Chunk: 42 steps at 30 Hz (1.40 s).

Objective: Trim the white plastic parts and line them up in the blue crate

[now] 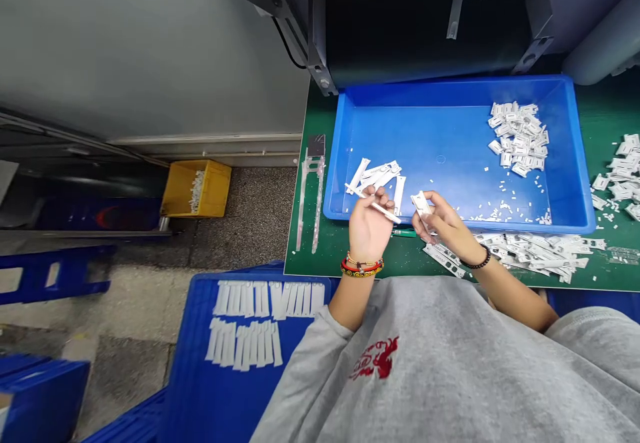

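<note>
Over green matting, our left hand pinches a white plastic strip, our right hand a white piece; finished strips sit ranked, a heap remains.

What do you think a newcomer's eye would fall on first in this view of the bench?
A large bright blue plastic tray sits on a green work mat, with a heap of small white plastic pieces in its far right corner. At its near edge, the left hand and right hand each hold a white plastic piece. Lower left, long white strips lie in rows on a blue crate.
</note>
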### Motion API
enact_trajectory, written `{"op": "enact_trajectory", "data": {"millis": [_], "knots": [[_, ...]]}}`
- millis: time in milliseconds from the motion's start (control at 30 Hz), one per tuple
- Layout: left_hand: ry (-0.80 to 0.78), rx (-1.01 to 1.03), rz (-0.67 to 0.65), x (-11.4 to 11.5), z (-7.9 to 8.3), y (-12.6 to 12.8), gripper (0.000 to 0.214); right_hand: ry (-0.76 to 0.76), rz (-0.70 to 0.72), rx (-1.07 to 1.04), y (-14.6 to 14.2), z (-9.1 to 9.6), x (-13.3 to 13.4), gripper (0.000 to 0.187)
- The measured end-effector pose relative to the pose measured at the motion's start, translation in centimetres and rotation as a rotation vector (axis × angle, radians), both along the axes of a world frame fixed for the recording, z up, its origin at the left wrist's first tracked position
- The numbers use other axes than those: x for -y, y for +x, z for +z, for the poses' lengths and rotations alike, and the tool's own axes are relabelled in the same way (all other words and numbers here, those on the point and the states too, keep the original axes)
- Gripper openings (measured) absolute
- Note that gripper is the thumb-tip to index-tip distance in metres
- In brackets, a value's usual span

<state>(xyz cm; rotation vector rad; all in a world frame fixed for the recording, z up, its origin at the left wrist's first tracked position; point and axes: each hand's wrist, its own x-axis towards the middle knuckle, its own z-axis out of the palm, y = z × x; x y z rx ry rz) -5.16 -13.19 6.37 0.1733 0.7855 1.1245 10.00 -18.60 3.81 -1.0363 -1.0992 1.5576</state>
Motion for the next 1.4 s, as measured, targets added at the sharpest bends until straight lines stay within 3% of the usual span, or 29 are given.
{"op": "enact_trajectory", "data": {"millis": [133,233,400,467,533,633,700,733,833,900,1400], "knots": [[-0.053,0.044,-0.017,0.9,0.9,0.6,0.002,0.037,-0.129,0.14,-1.8,-0.3,1.0,0.043],[-0.008,-0.017,-0.066,1.3,0.9,0.8,0.004,0.066,-0.195,0.273,-2.3,-0.1,1.3,0.038],[0.237,-0.219,-0.081,1.3,0.1,-1.3,0.025,-0.035,-0.242,0.135,-0.4,1.0,1.1,0.041],[0.342,-0.294,-0.145,1.1,0.3,-2.9,0.031,-0.037,-0.219,0.111,0.6,1.7,1.1,0.038],[0.443,-0.427,-0.306,0.9,1.0,-4.3,0.031,-0.016,-0.169,0.136,1.3,2.3,1.1,0.034],[0.587,-0.658,-0.746,1.2,2.4,-4.9,0.023,0.044,-0.083,0.184,1.4,3.3,1.2,0.027],[0.623,-0.649,-1.016,1.9,3.0,-4.2,0.024,0.059,-0.051,0.161,1.0,3.8,1.3,0.026],[0.604,-0.577,-1.08,2.3,3.2,-3.7,0.026,0.051,-0.049,0.129,0.8,4.0,1.4,0.025],[0.459,-0.335,-1.054,3.7,3.0,-2.2,0.034,0.001,-0.065,0.032,0.4,4.0,1.6,0.025],[0.39,-0.291,-1.007,4.2,2.8,-1.6,0.038,-0.016,-0.065,-0.001,0.3,3.9,1.8,0.025],[0.433,-0.574,-0.898,4.9,3.0,-1.1,0.041,0.053,-0.067,0.075,0.3,4.1,2.6,0.025]]}}
